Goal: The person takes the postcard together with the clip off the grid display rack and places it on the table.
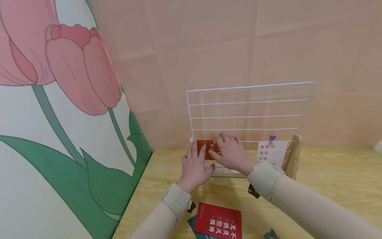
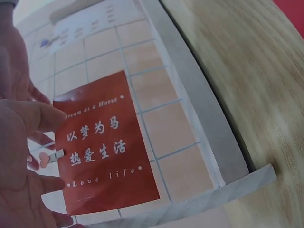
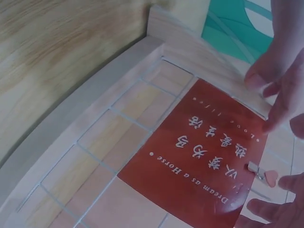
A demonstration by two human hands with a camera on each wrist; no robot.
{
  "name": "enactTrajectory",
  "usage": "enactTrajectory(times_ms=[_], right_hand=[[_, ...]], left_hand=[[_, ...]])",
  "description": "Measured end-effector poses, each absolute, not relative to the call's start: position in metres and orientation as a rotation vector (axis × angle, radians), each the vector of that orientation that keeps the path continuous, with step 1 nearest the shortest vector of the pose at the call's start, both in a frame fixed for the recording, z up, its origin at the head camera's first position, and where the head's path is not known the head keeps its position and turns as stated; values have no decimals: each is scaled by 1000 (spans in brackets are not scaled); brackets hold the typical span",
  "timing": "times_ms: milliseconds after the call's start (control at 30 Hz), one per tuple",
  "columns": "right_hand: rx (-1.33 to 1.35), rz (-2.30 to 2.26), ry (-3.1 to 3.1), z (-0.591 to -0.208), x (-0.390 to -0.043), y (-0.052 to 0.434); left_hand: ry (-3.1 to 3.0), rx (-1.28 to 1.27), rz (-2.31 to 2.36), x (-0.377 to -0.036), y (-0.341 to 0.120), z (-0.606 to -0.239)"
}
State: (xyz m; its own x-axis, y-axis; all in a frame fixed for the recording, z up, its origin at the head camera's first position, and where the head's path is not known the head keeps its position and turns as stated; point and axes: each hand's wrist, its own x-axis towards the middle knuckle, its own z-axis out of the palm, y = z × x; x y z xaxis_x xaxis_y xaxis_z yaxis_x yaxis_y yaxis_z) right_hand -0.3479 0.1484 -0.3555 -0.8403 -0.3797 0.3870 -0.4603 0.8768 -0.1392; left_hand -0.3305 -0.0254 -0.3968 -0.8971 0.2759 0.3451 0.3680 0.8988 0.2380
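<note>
A red card [image 1: 211, 150] with white lettering hangs on a white wire grid [image 1: 250, 117], held at its top edge by a small clip with a pink heart [image 2: 45, 159]. My left hand [image 1: 194, 167] is at the card's left side, fingers extended, with fingertips over the card. From the right, my right hand [image 1: 231, 151] reaches over the card's upper right, its fingers spread. In the right wrist view its fingertips [image 3: 260, 209] are near the heart clip, not visibly pinching it. Neither hand plainly grips the card.
A white card [image 1: 273, 153] hangs at the grid's right under a purple heart clip [image 1: 273, 138]. The grid stands in a wooden base [image 1: 293, 159]. In front lie a red booklet-like card [image 1: 219, 217] over a teal one [image 1: 194, 227], and a green clip [image 1: 271, 234].
</note>
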Motion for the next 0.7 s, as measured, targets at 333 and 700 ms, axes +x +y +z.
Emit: enactTrajectory(times_ms=[333, 700], right_hand=[[555, 363, -2752, -344, -356, 144], [542, 310, -2677, -344, -366, 143]], left_hand=[[-2780, -536, -749, -339, -23, -394], [-2540, -527, -1426, -338, -26, -393]])
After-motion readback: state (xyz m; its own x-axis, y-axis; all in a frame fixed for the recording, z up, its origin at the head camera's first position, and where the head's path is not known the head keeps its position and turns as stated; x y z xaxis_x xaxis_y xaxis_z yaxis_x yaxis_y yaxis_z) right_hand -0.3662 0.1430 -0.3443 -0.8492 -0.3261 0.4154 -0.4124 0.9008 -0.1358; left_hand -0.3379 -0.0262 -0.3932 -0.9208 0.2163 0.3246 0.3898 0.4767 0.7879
